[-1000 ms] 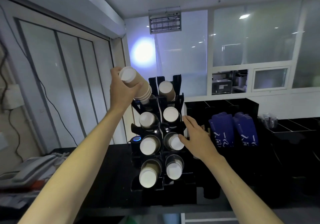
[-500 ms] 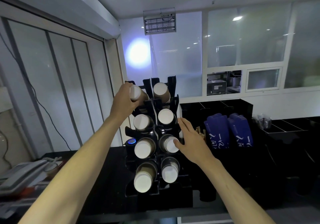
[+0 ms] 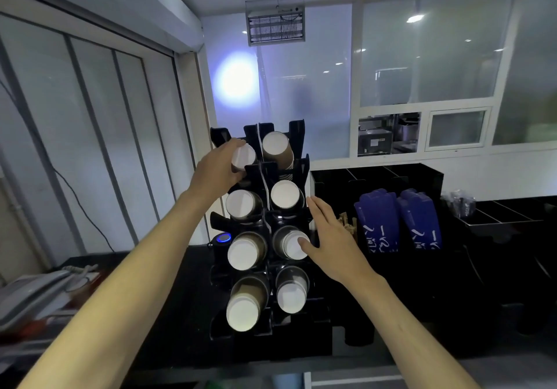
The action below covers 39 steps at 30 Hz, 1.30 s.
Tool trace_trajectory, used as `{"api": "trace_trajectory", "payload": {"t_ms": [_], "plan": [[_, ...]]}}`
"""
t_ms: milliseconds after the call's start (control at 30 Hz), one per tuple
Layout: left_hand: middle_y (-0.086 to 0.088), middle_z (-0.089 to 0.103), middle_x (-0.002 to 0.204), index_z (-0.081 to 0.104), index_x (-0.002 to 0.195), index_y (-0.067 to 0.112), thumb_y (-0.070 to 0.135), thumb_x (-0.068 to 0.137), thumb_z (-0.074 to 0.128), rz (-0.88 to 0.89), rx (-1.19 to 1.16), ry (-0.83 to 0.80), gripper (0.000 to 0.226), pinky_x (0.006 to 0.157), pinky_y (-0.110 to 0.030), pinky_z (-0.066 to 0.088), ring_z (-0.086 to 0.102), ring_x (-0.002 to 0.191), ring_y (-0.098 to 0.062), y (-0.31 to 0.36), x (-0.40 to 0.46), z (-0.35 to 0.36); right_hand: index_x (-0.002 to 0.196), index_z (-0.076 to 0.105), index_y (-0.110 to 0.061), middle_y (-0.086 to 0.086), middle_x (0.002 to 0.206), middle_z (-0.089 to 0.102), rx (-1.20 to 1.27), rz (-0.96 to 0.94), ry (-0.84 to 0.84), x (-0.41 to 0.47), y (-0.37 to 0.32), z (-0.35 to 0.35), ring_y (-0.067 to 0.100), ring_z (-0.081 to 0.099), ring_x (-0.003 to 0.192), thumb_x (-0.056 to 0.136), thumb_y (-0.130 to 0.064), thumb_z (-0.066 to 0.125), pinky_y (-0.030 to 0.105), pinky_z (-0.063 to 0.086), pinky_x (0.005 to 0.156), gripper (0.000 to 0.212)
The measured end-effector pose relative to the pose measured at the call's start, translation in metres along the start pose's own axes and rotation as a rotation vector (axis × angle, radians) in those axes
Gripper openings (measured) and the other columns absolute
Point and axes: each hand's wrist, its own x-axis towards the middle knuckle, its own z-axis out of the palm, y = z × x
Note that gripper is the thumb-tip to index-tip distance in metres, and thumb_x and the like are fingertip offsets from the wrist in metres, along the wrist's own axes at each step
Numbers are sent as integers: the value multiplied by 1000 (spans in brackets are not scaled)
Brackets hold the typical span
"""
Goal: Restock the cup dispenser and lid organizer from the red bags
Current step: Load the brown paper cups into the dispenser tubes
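Observation:
A black cup dispenser [image 3: 297, 140] stands on the dark counter, two columns of slots filled with brown paper cups, white bottoms facing me. My left hand [image 3: 215, 169] grips a stack of paper cups [image 3: 243, 156] lying in the top-left slot. My right hand [image 3: 328, 242] rests flat against the dispenser's right side, fingers straight, thumb touching the cup [image 3: 291, 244] in the third right slot. The black lid organizer [image 3: 376, 174] stands to the right. No red bag is in view.
Two blue packs [image 3: 398, 221] stand in the organizer. A black divided tray [image 3: 500, 218] sits further right. A small device with a blue ring light [image 3: 223, 237] stands left of the dispenser. A grey telephone [image 3: 36, 289] lies at the far left.
My left hand has lowered the cup stack from above the dispenser into the top-left slot. My right hand stays against the dispenser's right side.

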Motion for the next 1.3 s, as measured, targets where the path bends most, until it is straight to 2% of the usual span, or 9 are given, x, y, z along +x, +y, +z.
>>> {"api": "trace_trajectory", "payload": {"t_ms": [100, 300, 367, 500, 600, 767, 867, 1133, 1300], "plan": [[-3, 68, 129, 52, 140, 21, 19, 85, 85, -2, 92, -13, 64, 76, -38, 47, 65, 108, -32, 4, 5, -3, 169, 7, -27, -20, 173, -2, 0, -4, 3, 0, 2, 0, 15, 30, 155, 102, -34, 65, 27, 32, 117, 88], [-1, 68, 114, 54, 122, 20, 21, 78, 91, -42, 0, -21, 58, 72, -37, 47, 61, 97, -25, -4, 13, -8, 168, 6, -30, -23, 172, -3, 8, -19, -1, 0, 5, 0, 15, 35, 152, 102, -33, 66, 23, 33, 111, 89], [-3, 68, 116, 55, 124, 18, 22, 79, 91, -36, 18, -22, 58, 75, -39, 50, 62, 99, -27, -5, 11, -6, 168, 6, -30, -23, 172, -3, 12, -19, -2, 0, 5, 0, 15, 37, 151, 101, -33, 66, 24, 35, 111, 90], [-5, 66, 134, 57, 139, 15, 19, 82, 88, 6, 97, -8, 65, 87, -42, 51, 64, 115, -32, -3, 14, -4, 168, 6, -31, -25, 171, -3, 30, -15, 1, -1, 5, 1, 15, 41, 148, 102, -34, 66, 24, 36, 111, 89], [-6, 65, 137, 57, 143, 14, 16, 82, 87, 17, 115, 6, 67, 91, -43, 52, 63, 118, -34, -2, 14, -1, 168, 6, -32, -26, 170, -4, 46, -15, -2, -1, 5, 1, 13, 44, 145, 101, -34, 66, 27, 40, 112, 90], [-8, 64, 139, 56, 146, 14, 19, 83, 88, 10, 122, 20, 71, 96, -44, 50, 61, 122, -34, -4, 15, -1, 168, 6, -35, -30, 168, -2, 108, 28, -21, -2, 5, 3, 10, 62, 115, 100, -35, 68, 32, 54, 103, 92], [-8, 66, 138, 58, 144, 14, 20, 82, 89, 9, 113, 22, 70, 95, -43, 49, 61, 122, -34, -9, 18, -4, 168, 6, -37, -32, 167, -2, 124, 41, -28, 0, 7, 4, 10, 66, 102, 99, -36, 69, 34, 58, 95, 93], [-7, 67, 137, 59, 141, 13, 30, 83, 89, 5, 99, 61, 68, 99, -46, 49, 63, 122, -33, -20, 12, -1, 167, 5, -41, -37, 165, -2, 154, 32, -18, 0, 11, 9, 7, 66, 102, 99, -37, 69, 31, 59, 94, 92], [-9, 65, 140, 58, 143, 10, 25, 84, 89, 2, 87, 43, 68, 103, -44, 48, 61, 125, -34, -15, 12, -1, 167, 5, -40, -37, 166, -4, 150, 24, 3, 0, 11, 13, 7, 67, 100, 100, -37, 68, 34, 59, 92, 92]]}}
